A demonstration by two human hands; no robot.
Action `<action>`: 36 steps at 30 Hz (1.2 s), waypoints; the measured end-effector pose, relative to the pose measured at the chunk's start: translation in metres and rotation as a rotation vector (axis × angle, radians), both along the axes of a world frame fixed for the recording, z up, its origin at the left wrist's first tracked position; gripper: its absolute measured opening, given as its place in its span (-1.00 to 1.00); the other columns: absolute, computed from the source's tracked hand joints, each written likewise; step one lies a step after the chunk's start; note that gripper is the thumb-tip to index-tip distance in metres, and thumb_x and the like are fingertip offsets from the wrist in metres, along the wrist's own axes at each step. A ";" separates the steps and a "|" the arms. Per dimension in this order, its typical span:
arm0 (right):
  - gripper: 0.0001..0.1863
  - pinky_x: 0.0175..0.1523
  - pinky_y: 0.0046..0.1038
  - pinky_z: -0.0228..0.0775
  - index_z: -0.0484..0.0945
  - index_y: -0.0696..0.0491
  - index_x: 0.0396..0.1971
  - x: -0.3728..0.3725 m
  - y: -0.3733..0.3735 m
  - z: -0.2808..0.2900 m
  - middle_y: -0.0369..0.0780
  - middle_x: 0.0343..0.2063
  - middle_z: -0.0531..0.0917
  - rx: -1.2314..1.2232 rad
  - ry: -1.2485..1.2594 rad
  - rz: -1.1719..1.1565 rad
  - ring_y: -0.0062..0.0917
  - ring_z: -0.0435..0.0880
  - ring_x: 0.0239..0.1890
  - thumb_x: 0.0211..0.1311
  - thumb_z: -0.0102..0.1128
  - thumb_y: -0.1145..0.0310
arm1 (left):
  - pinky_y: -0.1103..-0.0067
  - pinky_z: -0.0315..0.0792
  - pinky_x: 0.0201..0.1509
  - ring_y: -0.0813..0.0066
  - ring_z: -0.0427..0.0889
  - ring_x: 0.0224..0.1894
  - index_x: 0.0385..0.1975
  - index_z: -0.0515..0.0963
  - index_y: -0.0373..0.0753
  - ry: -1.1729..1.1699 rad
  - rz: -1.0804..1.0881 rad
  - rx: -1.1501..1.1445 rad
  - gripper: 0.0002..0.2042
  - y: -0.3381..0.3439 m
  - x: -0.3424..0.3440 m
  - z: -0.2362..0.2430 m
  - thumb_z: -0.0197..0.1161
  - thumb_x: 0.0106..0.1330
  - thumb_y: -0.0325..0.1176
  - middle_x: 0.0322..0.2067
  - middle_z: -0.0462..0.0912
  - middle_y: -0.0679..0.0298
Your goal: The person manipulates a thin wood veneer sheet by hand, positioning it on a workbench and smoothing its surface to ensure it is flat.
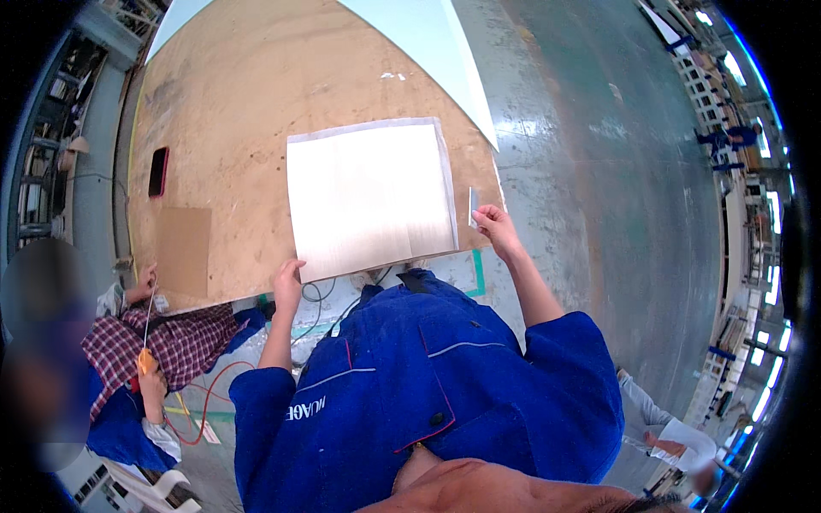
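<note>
A pale, faintly wood-grained sheet [368,192] lies near the table's front edge, over a greyish backing sheet [445,171] that shows along its far and right sides. My left hand [288,279] is closed at the sheet's near left corner, fingertips at its edge. Off the sheet's right side, my right hand [494,227] pinches a small, flat, blue-grey rectangular piece with a pale edge [473,203]. The piece stays apart from the sheet, and its exact kind cannot be made out.
The brown table [231,94] carries a phone [158,172], a brown square board [183,250] and large pale-blue panels [419,38]. At the left, a co-worker [154,350] holds an orange-handled tool [145,362]. A red hose [208,410] and dark cables [318,295] hang or lie below.
</note>
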State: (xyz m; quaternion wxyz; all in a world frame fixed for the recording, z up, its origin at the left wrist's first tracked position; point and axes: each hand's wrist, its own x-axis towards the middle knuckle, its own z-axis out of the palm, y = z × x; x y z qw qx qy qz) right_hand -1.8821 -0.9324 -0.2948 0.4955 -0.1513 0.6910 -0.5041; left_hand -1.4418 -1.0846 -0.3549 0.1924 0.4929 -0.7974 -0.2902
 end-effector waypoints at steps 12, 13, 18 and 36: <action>-0.93 -0.32 -0.65 0.34 0.52 0.07 -0.48 0.071 -0.006 0.028 -0.38 -0.54 0.56 -0.280 0.242 0.080 -0.74 0.49 -0.44 0.11 0.16 0.40 | 0.63 0.35 -0.33 0.55 0.47 -0.32 -0.31 0.55 -0.23 0.312 -0.216 0.352 -0.84 -0.017 -0.141 0.044 0.18 0.14 -0.36 -0.37 0.54 0.31; -0.91 -0.34 -0.65 0.32 0.51 0.08 -0.48 0.077 0.000 0.030 -0.39 -0.57 0.54 -0.346 0.220 0.052 -0.75 0.47 -0.47 0.09 0.20 0.39 | 0.65 0.35 -0.26 0.57 0.48 -0.27 -0.28 0.56 -0.24 0.343 -0.313 0.506 -0.81 -0.003 -0.170 0.066 0.21 0.12 -0.36 -0.33 0.56 0.30; -0.89 -0.37 -0.66 0.31 0.46 0.08 -0.43 0.078 0.025 0.033 -0.36 -0.55 0.52 -0.337 0.343 -0.114 -0.75 0.45 -0.48 0.11 0.17 0.39 | 0.72 0.34 -0.21 0.69 0.44 -0.30 -0.18 0.52 -0.30 0.491 -0.570 0.932 -0.77 0.042 -0.249 0.090 0.14 0.20 -0.37 -0.33 0.55 0.36; -0.90 -0.26 -0.64 0.38 0.45 0.19 -0.41 0.097 0.074 0.034 -0.25 -0.48 0.59 -0.241 0.326 -0.335 -0.64 0.56 -0.40 0.09 0.14 0.49 | 0.72 0.34 -0.25 0.70 0.47 -0.38 -0.39 0.57 -0.28 0.488 -0.621 1.243 -0.86 0.076 -0.283 0.075 0.23 0.13 -0.35 -0.45 0.57 0.38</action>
